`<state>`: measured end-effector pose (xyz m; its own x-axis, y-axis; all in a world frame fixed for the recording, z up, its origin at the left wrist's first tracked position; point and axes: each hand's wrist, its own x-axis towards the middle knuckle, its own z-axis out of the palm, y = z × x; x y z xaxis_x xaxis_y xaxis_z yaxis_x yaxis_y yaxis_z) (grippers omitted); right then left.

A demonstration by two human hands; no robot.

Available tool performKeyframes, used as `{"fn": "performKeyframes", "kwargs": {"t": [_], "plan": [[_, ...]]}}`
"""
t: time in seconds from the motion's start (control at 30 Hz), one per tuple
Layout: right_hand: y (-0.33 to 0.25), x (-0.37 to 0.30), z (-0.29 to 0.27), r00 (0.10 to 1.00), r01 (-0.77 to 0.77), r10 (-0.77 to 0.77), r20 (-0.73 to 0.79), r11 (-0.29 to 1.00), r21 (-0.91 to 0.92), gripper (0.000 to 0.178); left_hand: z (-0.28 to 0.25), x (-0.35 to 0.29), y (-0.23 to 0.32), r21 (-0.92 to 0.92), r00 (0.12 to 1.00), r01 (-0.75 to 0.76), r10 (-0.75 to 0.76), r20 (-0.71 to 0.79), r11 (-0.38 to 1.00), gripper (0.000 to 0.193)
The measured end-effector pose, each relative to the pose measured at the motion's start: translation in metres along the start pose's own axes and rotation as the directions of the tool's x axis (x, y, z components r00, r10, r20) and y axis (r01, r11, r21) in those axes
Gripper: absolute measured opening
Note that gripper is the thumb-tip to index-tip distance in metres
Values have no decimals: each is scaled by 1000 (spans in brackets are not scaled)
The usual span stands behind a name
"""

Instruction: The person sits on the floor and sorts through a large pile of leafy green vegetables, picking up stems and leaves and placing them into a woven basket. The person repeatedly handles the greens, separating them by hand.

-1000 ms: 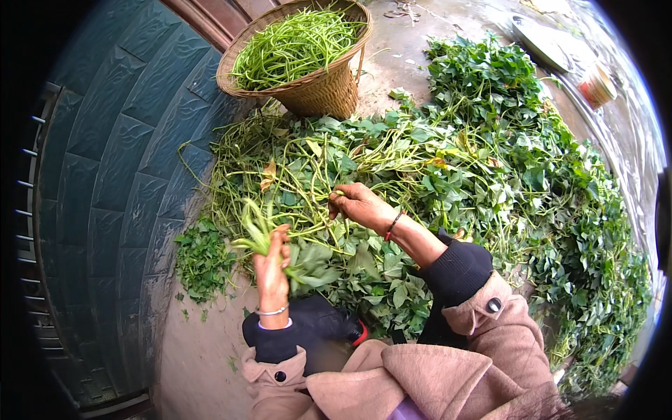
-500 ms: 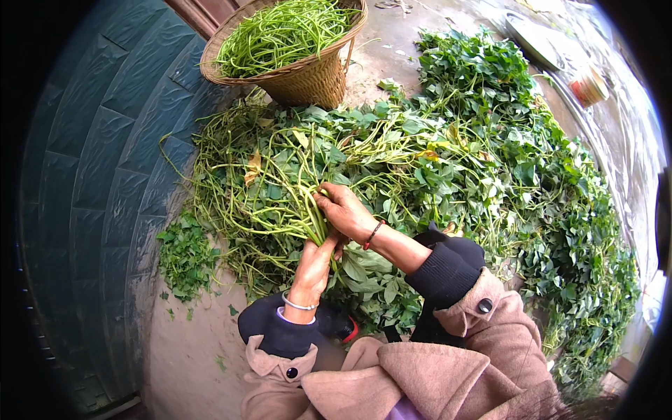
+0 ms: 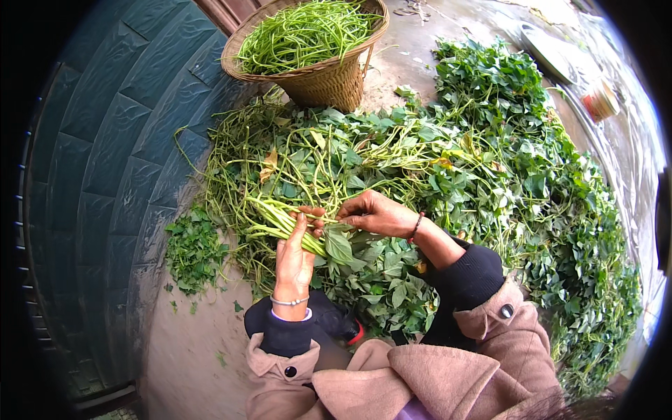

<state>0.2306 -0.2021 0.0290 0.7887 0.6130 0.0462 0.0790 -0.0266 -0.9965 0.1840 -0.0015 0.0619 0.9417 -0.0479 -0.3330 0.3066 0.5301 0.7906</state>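
Note:
My left hand [image 3: 294,257] is closed round a bundle of slender green stems [image 3: 274,222], their ends pointing to the upper left. Just right of it, my right hand [image 3: 378,213] pinches a thin leafy vine stem [image 3: 330,221] between thumb and fingers. A broad green leaf [image 3: 339,247] hangs below the fingertips, beside the bundle. Both hands are over a wide heap of leafy green vines [image 3: 483,168], whose left part is mostly long bare stalks. Beyond the heap stands a woven basket [image 3: 325,82] filled with similar stems [image 3: 304,36].
A small pile of loose leaves [image 3: 192,253] lies left of the heap, near a dark green tiled wall [image 3: 105,175]. At the far right are a round shallow pan [image 3: 549,54] and a small tub [image 3: 600,100]. My dark shoe [image 3: 334,323] is close below the hands.
My hands have parted from one grip on the stems. The bundle now lies tilted leftward in my left hand, and my right hand has moved right onto a leafy stem. The view has shifted slightly.

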Motion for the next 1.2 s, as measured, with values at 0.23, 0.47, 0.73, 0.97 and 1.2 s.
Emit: {"fn": "performKeyframes", "kwargs": {"t": [0.23, 0.47, 0.73, 0.97, 1.2], "plan": [[-3, -6, -5, 983, -28, -77, -164, 830, -557, 12, 5, -3, 4, 128, 995, -81, 87, -39, 989, 23], [2, 7, -3, 808, -473, -171, -564, 383, -794, 11, 8, -5, 5, 222, 947, -266, 297, -121, 938, 24], [-18, 9, 20, 906, 103, -269, -328, 889, -446, 14, 5, -7, 3, 141, 964, -200, 220, -146, 970, 21], [-16, 13, 42, 971, 91, -125, -203, 982, -165, 15, 15, -8, -9, 143, 974, -197, 210, -85, 970, 22], [-7, 9, 33, 984, 7, -56, -171, 963, -271, 16, 9, -6, -13, 181, 983, -140, 158, -90, 973, 22]]}}
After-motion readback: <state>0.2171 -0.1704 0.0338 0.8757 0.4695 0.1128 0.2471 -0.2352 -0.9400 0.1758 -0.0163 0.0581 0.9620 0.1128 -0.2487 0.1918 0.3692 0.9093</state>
